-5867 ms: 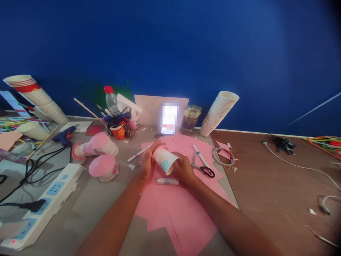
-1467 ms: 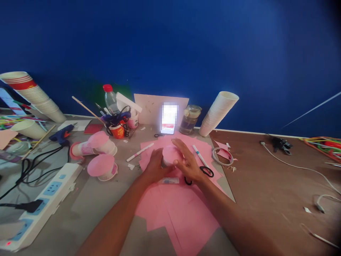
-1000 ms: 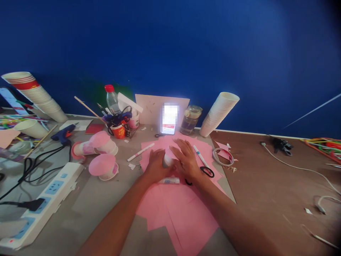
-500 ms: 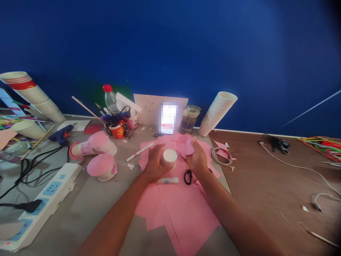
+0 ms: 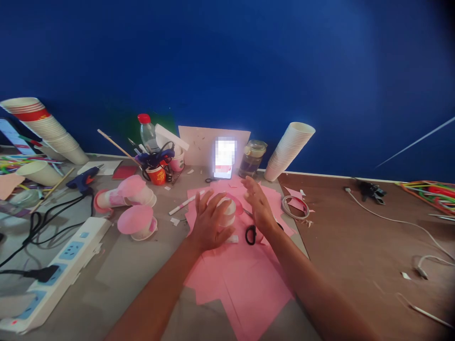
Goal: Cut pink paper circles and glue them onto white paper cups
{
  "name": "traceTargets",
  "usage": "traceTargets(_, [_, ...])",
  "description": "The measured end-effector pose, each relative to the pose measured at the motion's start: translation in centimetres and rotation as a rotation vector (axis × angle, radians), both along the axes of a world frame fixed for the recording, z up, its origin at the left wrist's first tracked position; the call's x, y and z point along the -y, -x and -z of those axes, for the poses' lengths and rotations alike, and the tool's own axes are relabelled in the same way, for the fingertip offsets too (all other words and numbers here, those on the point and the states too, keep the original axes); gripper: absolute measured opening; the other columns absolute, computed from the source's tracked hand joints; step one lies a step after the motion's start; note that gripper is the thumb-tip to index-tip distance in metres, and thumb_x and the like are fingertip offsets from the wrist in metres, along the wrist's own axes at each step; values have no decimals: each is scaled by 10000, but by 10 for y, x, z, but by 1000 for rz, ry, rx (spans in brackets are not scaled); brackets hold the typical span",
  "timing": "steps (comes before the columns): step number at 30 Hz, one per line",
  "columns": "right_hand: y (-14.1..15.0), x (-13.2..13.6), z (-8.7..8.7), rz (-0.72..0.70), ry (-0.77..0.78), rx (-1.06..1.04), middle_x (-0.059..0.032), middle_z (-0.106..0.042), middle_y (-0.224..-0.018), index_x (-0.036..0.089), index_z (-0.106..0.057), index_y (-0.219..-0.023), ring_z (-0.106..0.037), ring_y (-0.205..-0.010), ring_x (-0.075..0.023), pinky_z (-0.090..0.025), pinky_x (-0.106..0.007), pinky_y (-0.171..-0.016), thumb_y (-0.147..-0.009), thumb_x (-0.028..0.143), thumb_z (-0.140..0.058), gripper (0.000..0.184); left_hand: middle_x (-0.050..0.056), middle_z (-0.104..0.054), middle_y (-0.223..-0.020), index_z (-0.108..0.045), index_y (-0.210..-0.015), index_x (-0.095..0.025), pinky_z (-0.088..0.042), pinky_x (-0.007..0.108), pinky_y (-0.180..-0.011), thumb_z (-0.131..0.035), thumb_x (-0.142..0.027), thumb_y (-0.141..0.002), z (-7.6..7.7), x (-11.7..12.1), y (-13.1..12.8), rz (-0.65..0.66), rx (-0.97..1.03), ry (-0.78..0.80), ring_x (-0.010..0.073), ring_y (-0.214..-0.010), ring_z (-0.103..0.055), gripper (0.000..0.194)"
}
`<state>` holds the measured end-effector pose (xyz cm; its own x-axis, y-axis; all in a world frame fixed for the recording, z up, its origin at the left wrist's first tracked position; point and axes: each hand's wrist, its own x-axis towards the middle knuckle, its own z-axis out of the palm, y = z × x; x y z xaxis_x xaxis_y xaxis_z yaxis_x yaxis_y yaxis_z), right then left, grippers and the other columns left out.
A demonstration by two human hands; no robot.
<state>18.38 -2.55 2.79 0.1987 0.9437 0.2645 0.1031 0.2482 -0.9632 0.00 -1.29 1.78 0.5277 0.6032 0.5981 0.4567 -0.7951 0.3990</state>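
Note:
Beside a white paper cup, my left hand has its fingers spread, partly covering it; whether they touch it I cannot tell. My right hand is open, fingers stretched out, with nothing in it. A pink paper disc lies between the hands, partly behind the cup. Scissors with black handles lie under my right wrist, partly hidden. A glue stick shows near my left thumb. Overlapping pink paper sheets spread beneath everything.
Pink-topped cups stand at left, near a power strip and glue gun. Behind are a blurred lit screen, a glass jar and stacked paper cups. A tape roll lies right.
My right hand has let go of the pink disc, which now lies lower, near the cup. My left hand's fingers have spread and shifted across the cup and glue stick.

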Motion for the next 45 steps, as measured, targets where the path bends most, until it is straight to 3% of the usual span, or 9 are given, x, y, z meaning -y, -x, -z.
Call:
traceTargets(4, [-4,4,-7,-156,-11,298,-58,-366,-1435,263,-384,-1339,-281,-1342,-255,-228,-494,-1093,-754,317,-602,627,143,-465,-1306,-415,-1255,-174,-79,508,-1091,-416,-421,-810,2,-6,3,-91,159,-22,294,-1291,-292,509])
traceTargets(9, [-13,-11,12,233,255,481,-125,-567,-1200,160,-489,-1251,-576,-1028,-222,-458,-387,-889,-788,292,-477,481,155,-492,-1253,-422,-1218,-165,-139,531,-1072,-379,-426,-825,4,-11,4,-127,270,-81,292,-1231,-377,474])
traceTargets(14, [-22,-22,31,375,285,615,-186,-577,-1105,80,-579,-1136,-568,-900,-251,-420,-414,-860,-783,315,-480,436,173,-477,-1251,-441,-1195,-160,-137,573,-1061,-389,-444,-822,2,-5,1,-62,224,-196,319,-1240,-360,472])
traceTargets(20, [-18,-20,30,416,283,764,-85,-664,-794,144,-593,-1119,-531,-903,-279,-331,-444,-866,-774,265,-510,375,163,-486,-1243,-531,-1104,-175,-125,593,-1057,-380,-503,-827,2,4,-3,10,141,-315,328,-1226,-356,455])
traceTargets(25, [-12,-15,17,504,43,648,8,-570,-657,150,-556,-1125,-531,-646,-170,-372,-378,-792,-767,158,-436,378,146,-486,-1251,-584,-1036,-189,-115,580,-1068,-389,-500,-819,0,7,-4,-11,99,-306,321,-1229,-345,426])
traceTargets(29, [-2,-5,1,637,-287,538,-7,-527,-721,162,-533,-1117,-506,-683,-172,-397,-374,-768,-784,162,-442,345,165,-446,-1279,-559,-1120,-170,-115,592,-1061,-472,-447,-788,0,9,-7,-38,68,-311,334,-1239,-332,442])
traceTargets(33, [15,8,-10,530,-378,495,-7,-500,-740,191,-505,-1150,-491,-718,-175,-421,-358,-734,-801,154,-455,354,165,-357,-1332,-564,-1153,-195,-137,594,-1053,-599,-359,-738,3,9,-12,-136,71,-344,345,-1257,-313,447])
traceTargets(38, [34,20,-17,384,-271,365,15,-462,-714,206,-476,-1174,-478,-657,-145,-398,-264,-553,-823,144,-450,357,132,-386,-1310,-634,-1053,-259,-98,575,-1072,-603,-136,-702,0,8,-11,-302,112,-379,324,-1276,-297,374])
traceTargets(45, [51,33,-30,289,-245,321,23,-470,-680,208,-486,-1120,-470,-636,-142,-355,-234,-480,-819,149,-464,307,103,-469,-1232,-678,-934,-283,-71,569,-1082,-578,-81,-706,0,7,-6,-300,165,-406,294,-1272,-315,320])
